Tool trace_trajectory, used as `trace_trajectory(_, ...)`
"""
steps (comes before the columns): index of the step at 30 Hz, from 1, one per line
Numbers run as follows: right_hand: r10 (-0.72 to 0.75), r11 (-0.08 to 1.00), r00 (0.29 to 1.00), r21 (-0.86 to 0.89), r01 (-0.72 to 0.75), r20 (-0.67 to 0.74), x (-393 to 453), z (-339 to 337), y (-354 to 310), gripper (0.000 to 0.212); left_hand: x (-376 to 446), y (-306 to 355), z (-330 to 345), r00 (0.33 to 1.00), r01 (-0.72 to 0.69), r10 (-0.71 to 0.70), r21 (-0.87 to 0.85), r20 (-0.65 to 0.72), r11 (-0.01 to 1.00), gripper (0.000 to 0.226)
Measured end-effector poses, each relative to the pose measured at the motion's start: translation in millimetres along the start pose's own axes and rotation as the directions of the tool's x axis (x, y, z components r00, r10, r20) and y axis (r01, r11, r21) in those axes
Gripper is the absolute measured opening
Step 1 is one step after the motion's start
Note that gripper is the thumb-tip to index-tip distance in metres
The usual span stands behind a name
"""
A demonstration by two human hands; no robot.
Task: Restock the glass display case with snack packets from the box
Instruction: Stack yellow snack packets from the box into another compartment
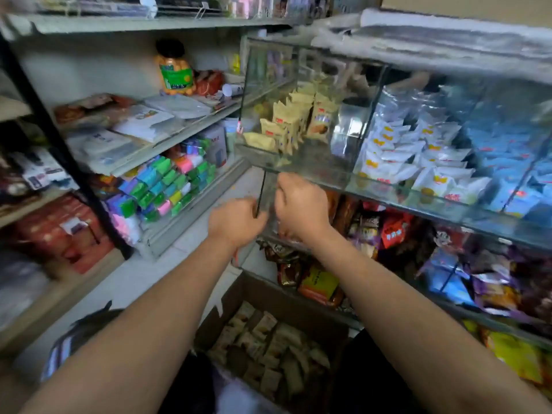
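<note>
While the clear glass display case point(313, 115) is seen partly stocked with yellow snack packets point(291, 124), more packets are left in the brown cardboard box point(268, 351) below. Left hand point(236, 222) and right hand point(301, 204) are curled at the case's lower corner; what is gripped cannot be told.
</note>
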State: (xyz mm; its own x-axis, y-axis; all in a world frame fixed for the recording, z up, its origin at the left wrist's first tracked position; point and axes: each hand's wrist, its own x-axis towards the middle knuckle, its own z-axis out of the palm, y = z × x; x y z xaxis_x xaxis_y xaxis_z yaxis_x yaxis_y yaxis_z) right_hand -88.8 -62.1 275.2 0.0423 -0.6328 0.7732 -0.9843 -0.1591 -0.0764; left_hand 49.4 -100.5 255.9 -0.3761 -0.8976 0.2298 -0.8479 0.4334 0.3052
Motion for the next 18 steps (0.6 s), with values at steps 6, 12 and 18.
trace_trajectory(6,0.220,0.954,0.619,-0.033,-0.298,0.754,-161,81,0,0.021,-72,-48,109,0.916,0.130,-0.165,0.120,0.366,0.984,0.039)
trace_trajectory(12,0.240,0.842,0.069,-0.173,-0.511,0.968,-253,149,22,0.034,-95,-99,214,0.764,0.227,-0.204,0.041,0.613,0.973,0.032)
trace_trajectory(18,0.286,0.723,-0.071,-0.264,-0.638,0.956,-302,230,39,0.041,-93,-140,308,0.601,0.362,-0.250,0.020,0.759,0.932,0.038)
